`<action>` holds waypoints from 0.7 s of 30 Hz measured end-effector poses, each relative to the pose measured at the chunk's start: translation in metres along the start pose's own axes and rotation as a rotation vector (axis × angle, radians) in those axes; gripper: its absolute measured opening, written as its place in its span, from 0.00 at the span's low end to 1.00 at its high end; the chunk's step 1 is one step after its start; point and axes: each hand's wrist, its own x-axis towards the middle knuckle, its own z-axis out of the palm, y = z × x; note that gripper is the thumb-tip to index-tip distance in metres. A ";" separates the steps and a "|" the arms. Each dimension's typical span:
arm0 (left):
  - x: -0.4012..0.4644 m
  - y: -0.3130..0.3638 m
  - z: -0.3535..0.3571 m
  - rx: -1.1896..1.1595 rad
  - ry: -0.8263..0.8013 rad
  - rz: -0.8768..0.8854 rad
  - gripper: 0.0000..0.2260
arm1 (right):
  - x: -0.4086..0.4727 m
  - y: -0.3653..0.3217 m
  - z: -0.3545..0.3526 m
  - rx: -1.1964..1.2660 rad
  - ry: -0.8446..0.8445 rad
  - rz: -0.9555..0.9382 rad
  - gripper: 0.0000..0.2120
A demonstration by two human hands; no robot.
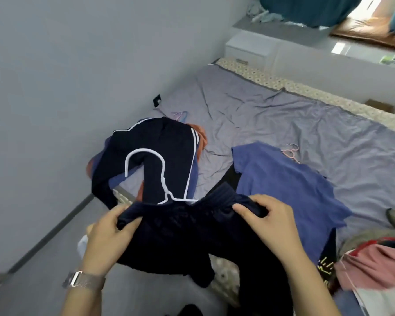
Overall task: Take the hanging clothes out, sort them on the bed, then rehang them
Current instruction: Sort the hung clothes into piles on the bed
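My left hand (pixel 111 226) has its fingers and thumb curled round one end of the dark navy garment (pixel 187 233), and my right hand (pixel 266 215) pinches the other end of the same ribbed edge, thumb on top. The garment is a dark, fine-knit piece that hangs down between my arms over the edge of the bed (pixel 283 115). A white hanger (pixel 146 169) rises from its top edge between my two hands, its hook curving up over the dark track jacket (pixel 160 142), which has white stripes and lies on the grey sheet beyond my left hand. A blue T-shirt (pixel 290 183) lies flat on the sheet just past my right hand. Two small pastel hangers (pixel 291 151) rest beside it, blurred; another pair (pixel 180 115) lies beyond the jacket. Orange cloth (pixel 201 133) peeks out under the jacket, mostly covered. At the right edge a pile with pink fabric (pixel 374 265) is cut off. The hanger's lower bar is hidden inside the garment. A watch (pixel 82 279) sits on my left wrist
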 end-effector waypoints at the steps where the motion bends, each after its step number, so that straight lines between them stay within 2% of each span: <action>1: -0.002 -0.017 -0.030 -0.025 0.005 -0.013 0.09 | -0.010 -0.022 0.019 0.030 -0.006 0.001 0.08; 3: -0.006 -0.048 -0.083 -0.014 0.026 -0.001 0.15 | -0.027 -0.062 0.058 0.081 -0.025 0.003 0.11; 6: -0.014 -0.079 -0.144 -0.006 0.068 0.052 0.11 | -0.037 -0.111 0.106 0.119 -0.053 -0.013 0.12; 9: -0.013 -0.098 -0.187 -0.062 0.014 0.095 0.18 | -0.032 -0.146 0.138 0.133 -0.048 -0.014 0.18; 11: 0.003 -0.109 -0.200 -0.077 0.047 0.102 0.17 | -0.023 -0.160 0.153 0.117 -0.046 -0.016 0.17; 13: 0.029 -0.110 -0.206 -0.018 0.142 0.128 0.11 | -0.009 -0.169 0.164 0.111 -0.044 -0.022 0.14; 15: 0.061 -0.109 -0.209 0.016 0.193 0.169 0.13 | 0.010 -0.171 0.176 0.126 -0.042 0.000 0.11; 17: 0.094 -0.105 -0.211 0.030 0.209 0.196 0.15 | 0.034 -0.169 0.191 0.148 -0.042 0.036 0.09; 21: 0.169 -0.103 -0.215 0.014 0.172 0.187 0.13 | 0.092 -0.166 0.227 0.181 -0.090 0.129 0.08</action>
